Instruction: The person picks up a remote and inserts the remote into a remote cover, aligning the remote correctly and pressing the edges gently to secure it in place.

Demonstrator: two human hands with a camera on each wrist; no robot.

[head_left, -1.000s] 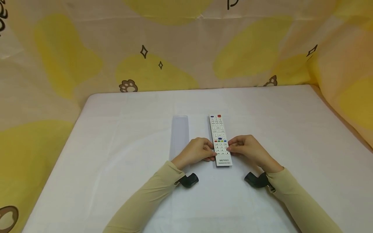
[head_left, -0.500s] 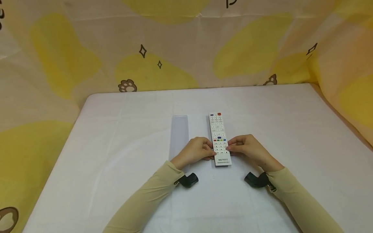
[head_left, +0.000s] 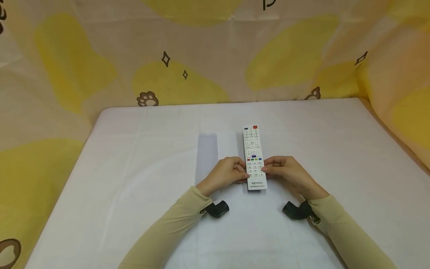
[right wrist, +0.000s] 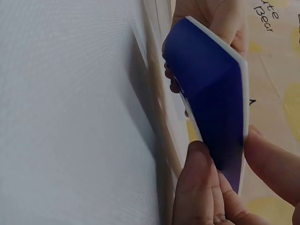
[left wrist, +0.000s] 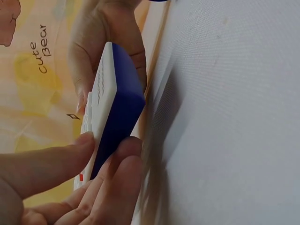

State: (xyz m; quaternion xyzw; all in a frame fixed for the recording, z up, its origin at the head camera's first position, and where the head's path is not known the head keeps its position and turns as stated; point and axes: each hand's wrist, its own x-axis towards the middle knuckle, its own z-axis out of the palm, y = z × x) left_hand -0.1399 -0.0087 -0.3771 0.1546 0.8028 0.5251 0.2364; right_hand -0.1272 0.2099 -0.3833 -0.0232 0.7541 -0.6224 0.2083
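Observation:
A white remote control (head_left: 253, 157) with rows of buttons faces up between my two hands. Its underside, seen in both wrist views, is dark blue (right wrist: 211, 89). My left hand (head_left: 224, 172) pinches its left edge near the close end, thumb on the top face and fingers beneath. On the opposite edge my right hand (head_left: 290, 173) grips it in the same way. A gap and a shadow below the remote in the wrist views show it held above the white tabletop. To its left lies a long, clear plastic case or sleeve (head_left: 207, 151), its near end hidden behind my left hand and forearm.
A white cloth covers the table (head_left: 151, 157). Behind and beside it hangs a yellow and beige patterned curtain (head_left: 208, 48). Black camera mounts (head_left: 217, 209) sit at both wrists, over tan sleeves (head_left: 168, 231).
The remote has risen from the table, its far end shifting upward in the head view and its shadow separating. Both hands stay in nearly the same place on its edges.

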